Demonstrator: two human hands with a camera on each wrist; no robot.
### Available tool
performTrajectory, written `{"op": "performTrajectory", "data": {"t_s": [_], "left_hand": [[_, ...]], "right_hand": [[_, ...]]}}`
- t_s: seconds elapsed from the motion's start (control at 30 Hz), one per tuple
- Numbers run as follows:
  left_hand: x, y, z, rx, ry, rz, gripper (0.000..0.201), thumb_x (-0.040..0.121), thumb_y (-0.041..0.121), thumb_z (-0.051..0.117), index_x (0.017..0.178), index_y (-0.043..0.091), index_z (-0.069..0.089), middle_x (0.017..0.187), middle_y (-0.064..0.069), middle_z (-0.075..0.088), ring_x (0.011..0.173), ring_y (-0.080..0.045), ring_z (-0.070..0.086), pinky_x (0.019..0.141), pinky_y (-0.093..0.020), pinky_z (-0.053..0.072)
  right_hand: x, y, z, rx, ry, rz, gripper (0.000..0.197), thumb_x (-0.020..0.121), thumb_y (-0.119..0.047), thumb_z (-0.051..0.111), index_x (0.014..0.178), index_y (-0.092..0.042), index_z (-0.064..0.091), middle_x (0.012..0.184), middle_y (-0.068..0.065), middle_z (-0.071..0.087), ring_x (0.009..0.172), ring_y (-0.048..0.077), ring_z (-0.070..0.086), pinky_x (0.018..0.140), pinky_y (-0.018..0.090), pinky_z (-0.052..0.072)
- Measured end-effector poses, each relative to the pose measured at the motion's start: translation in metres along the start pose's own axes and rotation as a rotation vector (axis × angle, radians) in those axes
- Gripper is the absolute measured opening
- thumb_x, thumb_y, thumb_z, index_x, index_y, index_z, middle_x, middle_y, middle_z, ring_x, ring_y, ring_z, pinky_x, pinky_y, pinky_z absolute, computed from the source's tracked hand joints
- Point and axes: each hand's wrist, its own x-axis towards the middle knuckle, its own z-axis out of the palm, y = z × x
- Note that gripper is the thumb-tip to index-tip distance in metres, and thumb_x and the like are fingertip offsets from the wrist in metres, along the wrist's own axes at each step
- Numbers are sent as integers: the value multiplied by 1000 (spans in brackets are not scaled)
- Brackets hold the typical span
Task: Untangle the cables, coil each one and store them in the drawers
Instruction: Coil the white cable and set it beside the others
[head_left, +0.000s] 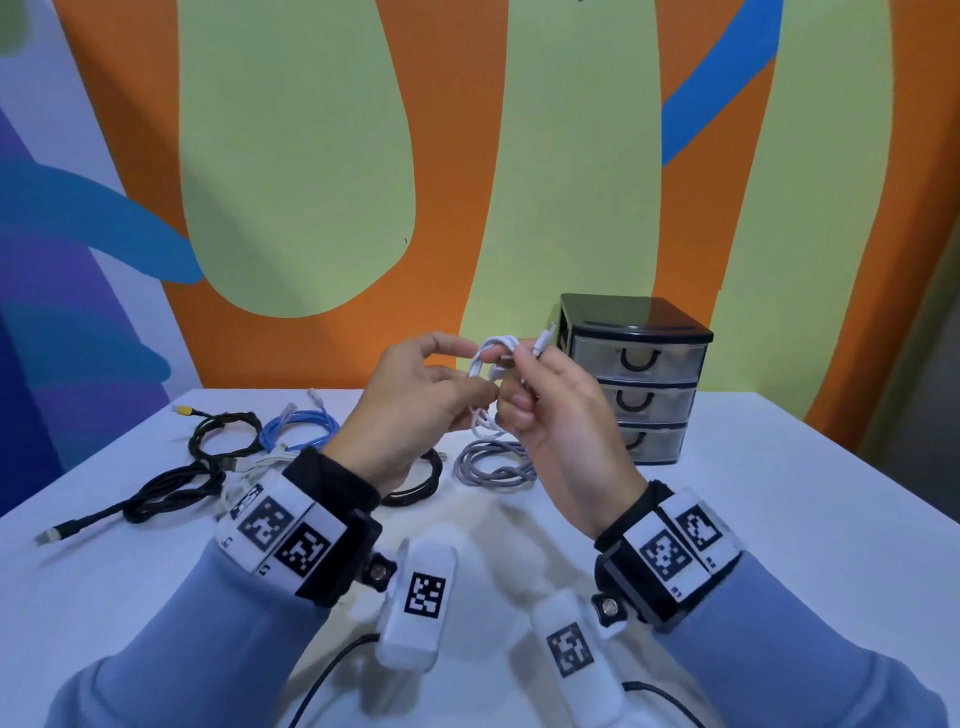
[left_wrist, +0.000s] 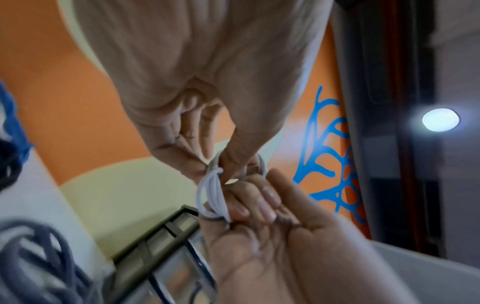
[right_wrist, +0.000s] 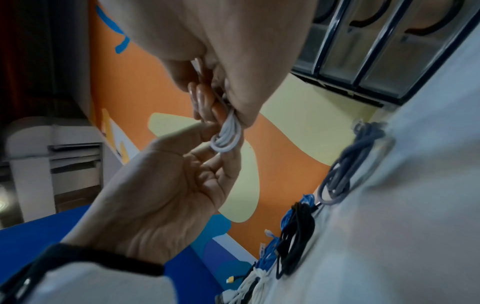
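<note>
both hands' fingers are pinching the thin white cable coil (head_left: 491, 387); the right hand (head_left: 553, 410) should be keeping the loops clamped while the left hand (head_left: 415, 405) is tucking the tail.

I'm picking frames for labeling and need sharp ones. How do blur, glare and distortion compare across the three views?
Head view: sharpest; the white cable and drawer unit are clear, and the table edges splay from the wide angle. Left wrist view: a ceiling light flares and the left hand looks soft. Right wrist view: dim, with the table cables streaked by blur.
</note>
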Motion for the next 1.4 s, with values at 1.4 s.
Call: {"op": "performTrajectory", "data": {"t_s": [1.4], "left_hand": [[-7,-3,1,-57,-74,153,16,95,15,77,109,12,83,100,-7,81,85,-12,70,72,-21,56]], "right_hand": [[17,10,-30,-241,200,59,24,109,-17,53,110,-4,72,63,-5,37,55,10,32,59,27,25]]}}
